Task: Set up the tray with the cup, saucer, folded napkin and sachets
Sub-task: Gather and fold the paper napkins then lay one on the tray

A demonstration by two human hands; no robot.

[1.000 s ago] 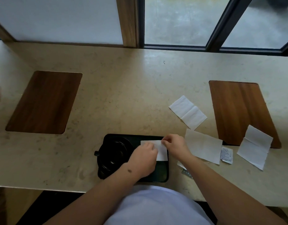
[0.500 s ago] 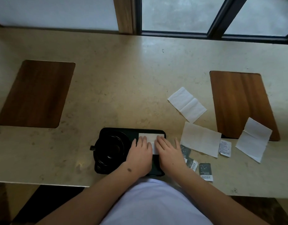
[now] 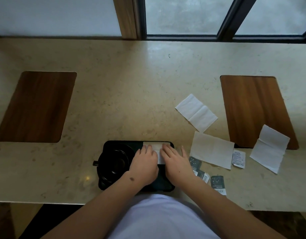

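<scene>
A black tray [image 3: 121, 144] sits at the near edge of the counter. On its left half a black cup [image 3: 115, 163] stands on a black saucer [image 3: 104, 176]. A folded white napkin [image 3: 156, 146] lies on the tray's right half. My left hand [image 3: 144, 163] and my right hand [image 3: 176, 162] lie flat on it, fingers spread, pressing it down. Dark sachets [image 3: 217, 183] and a white sachet [image 3: 238, 158] lie on the counter right of the tray.
Three unfolded napkins lie to the right: one napkin [image 3: 196, 112], a second napkin [image 3: 211, 150], a third napkin [image 3: 269, 148] overlapping a wooden placemat [image 3: 254, 107]. Another wooden placemat [image 3: 36, 106] is at the left. Windows run along the counter's far edge.
One second ago both hands pinched the napkin over the tray; now they lie flat on it. The head has tilted down, bringing the sachets into view.
</scene>
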